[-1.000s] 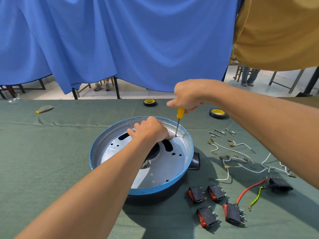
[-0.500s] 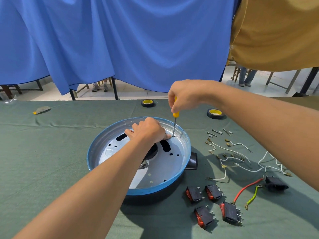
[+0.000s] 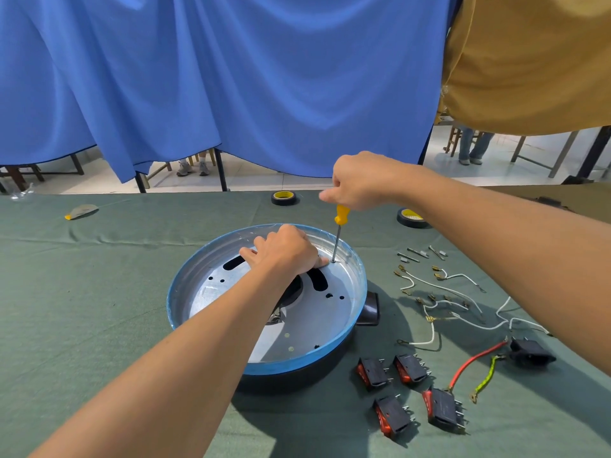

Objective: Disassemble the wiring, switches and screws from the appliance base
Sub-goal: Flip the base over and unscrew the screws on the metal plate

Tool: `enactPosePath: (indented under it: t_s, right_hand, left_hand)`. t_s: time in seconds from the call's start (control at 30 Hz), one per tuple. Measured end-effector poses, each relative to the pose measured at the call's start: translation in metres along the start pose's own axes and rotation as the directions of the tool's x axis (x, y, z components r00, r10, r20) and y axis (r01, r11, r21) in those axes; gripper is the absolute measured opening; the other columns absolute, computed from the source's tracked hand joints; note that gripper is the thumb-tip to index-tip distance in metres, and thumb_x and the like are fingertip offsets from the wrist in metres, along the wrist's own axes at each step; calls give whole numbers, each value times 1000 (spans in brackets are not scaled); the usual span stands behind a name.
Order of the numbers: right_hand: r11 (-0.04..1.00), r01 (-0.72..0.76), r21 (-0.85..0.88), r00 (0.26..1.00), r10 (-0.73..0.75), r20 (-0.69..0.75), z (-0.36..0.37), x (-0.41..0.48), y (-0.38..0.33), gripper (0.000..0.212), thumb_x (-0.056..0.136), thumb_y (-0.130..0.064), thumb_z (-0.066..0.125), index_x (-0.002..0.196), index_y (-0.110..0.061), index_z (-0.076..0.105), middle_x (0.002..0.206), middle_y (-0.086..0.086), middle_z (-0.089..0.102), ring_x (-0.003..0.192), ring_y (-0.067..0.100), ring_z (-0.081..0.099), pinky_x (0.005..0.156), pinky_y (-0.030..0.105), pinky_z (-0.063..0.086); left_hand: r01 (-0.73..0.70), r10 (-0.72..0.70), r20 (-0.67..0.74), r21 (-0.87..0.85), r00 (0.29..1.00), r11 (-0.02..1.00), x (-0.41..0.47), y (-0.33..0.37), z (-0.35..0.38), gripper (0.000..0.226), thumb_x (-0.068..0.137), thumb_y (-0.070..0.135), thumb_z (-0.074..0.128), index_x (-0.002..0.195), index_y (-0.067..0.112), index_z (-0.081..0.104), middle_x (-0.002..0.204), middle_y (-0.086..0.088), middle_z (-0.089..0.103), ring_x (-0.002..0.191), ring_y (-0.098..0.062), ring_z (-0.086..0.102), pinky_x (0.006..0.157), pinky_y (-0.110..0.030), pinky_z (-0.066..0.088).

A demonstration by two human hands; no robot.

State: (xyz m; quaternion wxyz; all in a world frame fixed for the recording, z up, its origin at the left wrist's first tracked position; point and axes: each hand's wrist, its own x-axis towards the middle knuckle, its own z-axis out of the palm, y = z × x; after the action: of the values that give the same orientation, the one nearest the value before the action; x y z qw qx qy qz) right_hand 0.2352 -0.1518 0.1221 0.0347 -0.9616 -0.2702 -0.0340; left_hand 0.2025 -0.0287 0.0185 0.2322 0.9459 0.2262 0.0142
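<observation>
right hand (image 3: 363, 180) clamped on the screwdriver (image 3: 337, 238) handle holds its shaft near-upright, tip down on the far-right floor of the appliance base (image 3: 173, 302) at table (image 3: 92, 292) centre, just right of the left hand (image 3: 286, 251), whose curled fingers (image 3: 248, 253) brace it, grip unclear.

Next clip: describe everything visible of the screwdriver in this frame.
The screwdriver has a yellow, plastic-looking handle and a thin bare metal shaft. It stands nearly upright, handle up, leaning slightly right. The right hand grips the handle's top, hiding most of it. The tip meets the metal plate of the appliance base near its far rim, right beside a fingertip of the left hand, which rests on the plate. Any screw under the tip is too small to tell.
</observation>
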Motion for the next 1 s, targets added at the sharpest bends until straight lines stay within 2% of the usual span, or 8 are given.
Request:
enactPosePath:
  t_s: [0.1, 0.17, 0.3, 0.47, 0.6, 0.77, 0.93, 1.0]
  right_hand:
    - [996, 70, 62, 998, -71, 2, 1, 2, 0, 16, 88, -23, 56, 88, -10, 64, 89, 12, 63, 83, 27, 57, 56, 33, 43]
    - [995, 64, 81, 998, -66, 16, 0, 2, -1, 23, 87, -28, 57, 95, -9, 66, 97, 13, 65, 81, 24, 57, 59, 33, 43]
    - [999, -11, 33, 999, 13, -38, 2, 2, 1, 46, 91, -50, 54, 71, -8, 55, 67, 12, 52, 68, 28, 48, 56, 37, 38]
    - [994, 48, 102, 998, -51, 30, 0, 1, -2, 28, 84, -26, 57, 99, -5, 68, 103, 20, 66, 76, 26, 53, 59, 33, 43]
    - [1000, -18, 25, 1000, 19, -6, 0, 2, 1, 52, 92, -51, 52, 64, -8, 47, 62, 11, 45, 60, 22, 38, 52, 31, 30]
    - [996, 26, 86, 999, -29, 38, -3, 0, -2, 29, 83, -23, 59, 99, -1, 68, 91, 23, 63, 69, 22, 43, 55, 31, 39]
    - [1000, -9, 4, 1000, 9, 15, -2, 1, -2, 46, 93, -46, 52, 69, -6, 54, 64, 8, 47, 61, 24, 43, 53, 30, 33]
    - [999, 20, 40, 1000, -20, -14, 0, 2, -2, 39, 91, -36, 56, 84, 2, 63, 74, 20, 57, 68, 33, 47, 57, 37, 38]
  left_hand:
    - [0, 0, 5, -6, 1000, 1000, 0, 0, -1, 46, 74, 61, 72, 104, 27, 67, 120, -4, 59, 126, -30, 35, 95, -47, 22]
    - [-1, 1, 4, -8, 1000, 1000, 0, 0, -1, 47, 74, 61, 73, 105, 26, 66, 121, -3, 59, 127, -30, 35, 96, -48, 22]
    - [1, -1, 0, -4, 1000, 1000, -1, 0, 0, 48, 75, 60, 72, 108, 26, 66, 122, -4, 59, 127, -30, 35, 98, -49, 22]
    - [-3, 3, -2, 1, 1000, 1000, -1, 0, 0, 48, 75, 60, 72, 108, 27, 66, 123, -4, 58, 127, -30, 35, 98, -49, 22]
    - [3, -3, 1, 5, 1000, 1000, 0, -1, 0, 48, 74, 61, 72, 108, 27, 66, 124, -4, 58, 129, -31, 34, 98, -49, 21]
    - [3, -3, 5, 15, 1000, 1000, 0, 0, 0, 48, 74, 62, 72, 107, 28, 66, 123, -4, 58, 127, -31, 35, 98, -49, 22]
    - [-1, 1, 5, 17, 1000, 1000, -1, 0, 0, 46, 74, 62, 71, 104, 29, 66, 123, -4, 58, 127, -31, 35, 96, -49, 22]
    - [-1, 1, 4, 18, 1000, 1000, -1, 0, 0, 46, 74, 62, 71, 105, 29, 65, 123, -4, 58, 127, -31, 35, 99, -48, 23]
